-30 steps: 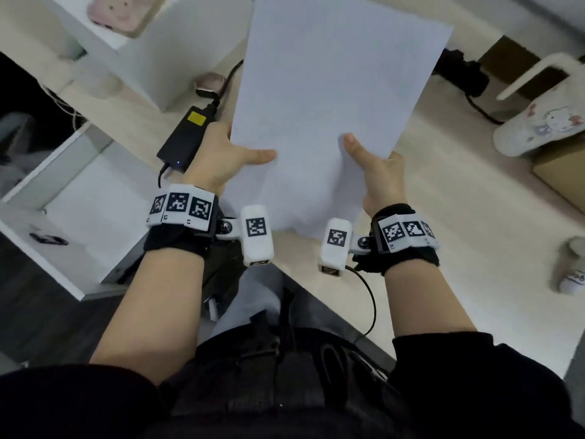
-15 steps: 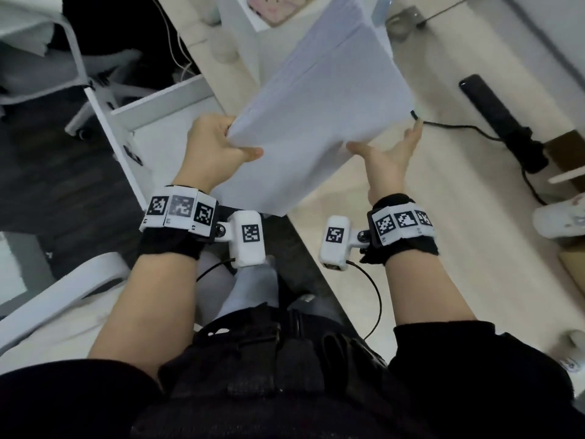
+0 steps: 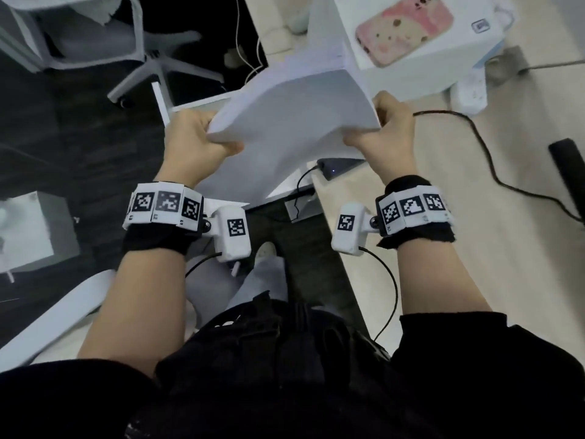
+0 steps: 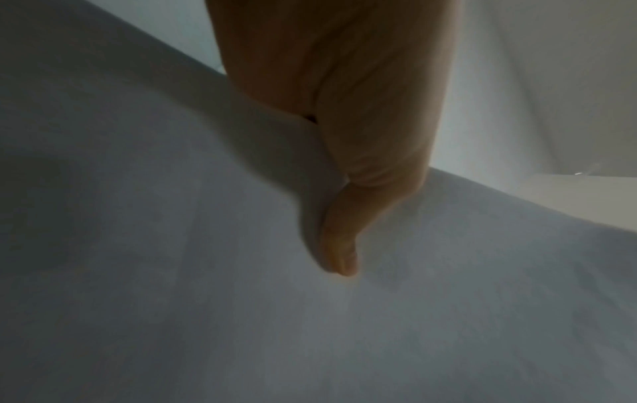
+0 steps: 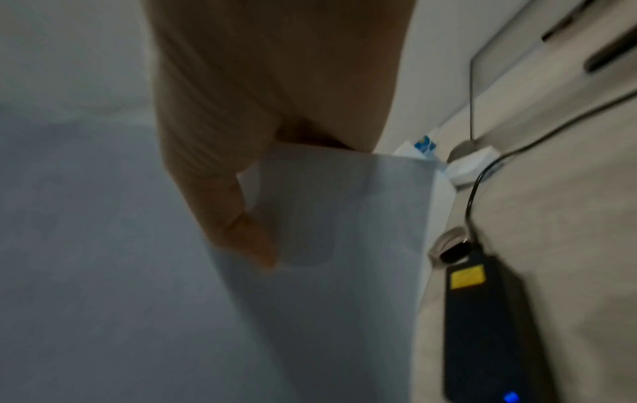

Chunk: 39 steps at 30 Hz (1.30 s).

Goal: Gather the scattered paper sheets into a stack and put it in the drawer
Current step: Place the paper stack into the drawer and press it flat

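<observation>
White paper stack (image 3: 294,122) is held by both hands: left hand (image 3: 193,141) pinches the left edge, right hand (image 3: 387,134) has closed on the right edge, where half a second ago it was open. Stack, now bowed, has been swung off the bench (image 3: 474,217) toward the open drawer (image 3: 202,103). Lowering in is judged next.

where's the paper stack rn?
Head view, centre: paper stack held off the desk between left hand and right hand, above the black charger.
</observation>
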{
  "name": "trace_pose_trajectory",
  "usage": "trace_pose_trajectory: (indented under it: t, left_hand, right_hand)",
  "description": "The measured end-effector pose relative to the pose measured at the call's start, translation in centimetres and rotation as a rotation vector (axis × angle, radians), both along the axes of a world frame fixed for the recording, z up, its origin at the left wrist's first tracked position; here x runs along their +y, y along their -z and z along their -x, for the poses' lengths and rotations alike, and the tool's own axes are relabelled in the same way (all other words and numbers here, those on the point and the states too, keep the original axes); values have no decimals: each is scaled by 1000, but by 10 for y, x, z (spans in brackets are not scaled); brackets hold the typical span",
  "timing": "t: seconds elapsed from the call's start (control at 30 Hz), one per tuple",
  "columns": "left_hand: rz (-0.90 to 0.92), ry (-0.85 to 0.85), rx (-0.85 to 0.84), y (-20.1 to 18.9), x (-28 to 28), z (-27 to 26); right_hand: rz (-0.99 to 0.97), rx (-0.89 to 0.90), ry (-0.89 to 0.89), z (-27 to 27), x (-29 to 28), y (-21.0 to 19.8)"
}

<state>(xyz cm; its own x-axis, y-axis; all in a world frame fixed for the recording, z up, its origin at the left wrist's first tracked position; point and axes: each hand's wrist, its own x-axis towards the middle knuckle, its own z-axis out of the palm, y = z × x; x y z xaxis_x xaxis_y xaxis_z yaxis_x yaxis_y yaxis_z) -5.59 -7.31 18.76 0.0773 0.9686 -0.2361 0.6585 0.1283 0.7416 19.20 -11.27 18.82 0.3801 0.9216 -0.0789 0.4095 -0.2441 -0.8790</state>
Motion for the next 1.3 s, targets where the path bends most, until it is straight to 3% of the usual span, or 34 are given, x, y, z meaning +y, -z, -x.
trace_pose_trajectory:
  t: [0.23,0.53,0.87,1.3]
  left_hand:
    - [33,-109,80,34,55,25]
    - [159,-114,125,86,95,26]
    - [267,29,228,136,134,23]
    - [347,155,386,187,170,22]
  right_hand:
    - [275,-36,-177,38,60,27]
    - [397,40,-88,63,94,76]
    - [487,-207,-46,83,125,123]
    - [664,-233,-143,103,134,154]
